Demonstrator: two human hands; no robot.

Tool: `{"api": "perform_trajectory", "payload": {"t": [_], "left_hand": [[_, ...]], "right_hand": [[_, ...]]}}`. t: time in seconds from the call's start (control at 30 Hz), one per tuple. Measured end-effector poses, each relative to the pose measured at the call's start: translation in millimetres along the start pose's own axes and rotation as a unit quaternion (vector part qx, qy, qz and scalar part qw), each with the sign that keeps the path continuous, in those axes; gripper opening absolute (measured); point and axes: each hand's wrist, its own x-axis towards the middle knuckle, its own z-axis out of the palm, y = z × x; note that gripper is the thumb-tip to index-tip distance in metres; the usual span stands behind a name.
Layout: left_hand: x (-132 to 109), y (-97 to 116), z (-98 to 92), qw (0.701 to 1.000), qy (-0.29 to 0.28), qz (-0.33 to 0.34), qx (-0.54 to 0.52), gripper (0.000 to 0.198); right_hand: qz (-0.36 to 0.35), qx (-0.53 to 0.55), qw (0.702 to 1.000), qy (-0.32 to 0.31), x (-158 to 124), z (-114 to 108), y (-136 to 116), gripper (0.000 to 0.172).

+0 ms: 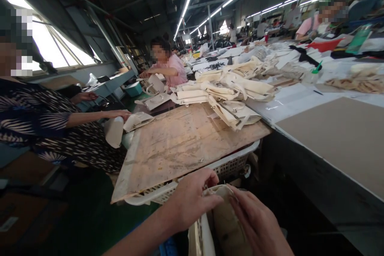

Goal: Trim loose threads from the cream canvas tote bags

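Note:
Low in the head view, a cream bag (229, 224) stands upright between my two hands, its opening facing up. My left hand (195, 196) grips the upper rim from the left, with thumb and fingers curled over the edge. From the other side, my right hand (255, 212) has its fingers closed on the right side of the same rim. The lower part of the bag runs out of the frame. Just beyond my hands lies a worn brown board (183, 144) on top of a white plastic basket (237, 160).
Several cream bags (222, 88) are piled on the board's far end. At left, a person in a patterned dress (60, 128) handles a cream piece (114, 132). Another person in pink (177, 68) works beyond. A long table (339, 128) with a grey-brown sheet extends to the right.

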Motion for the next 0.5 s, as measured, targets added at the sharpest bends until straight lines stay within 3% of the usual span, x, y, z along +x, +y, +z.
{"api": "perform_trajectory", "payload": {"t": [0.3, 0.5], "left_hand": [[-1.7, 1.2, 5.6, 0.999, 0.026, -0.011, -0.03, 0.002], [-4.1, 11.0, 6.7, 0.999, 0.007, -0.043, -0.03, 0.015]], "right_hand": [[-0.012, 0.042, 0.999, -0.002, -3.2, 0.6, -5.9, 0.028], [-0.008, 0.04, 0.999, 0.004, -3.6, 0.1, -11.4, 0.028]]}}
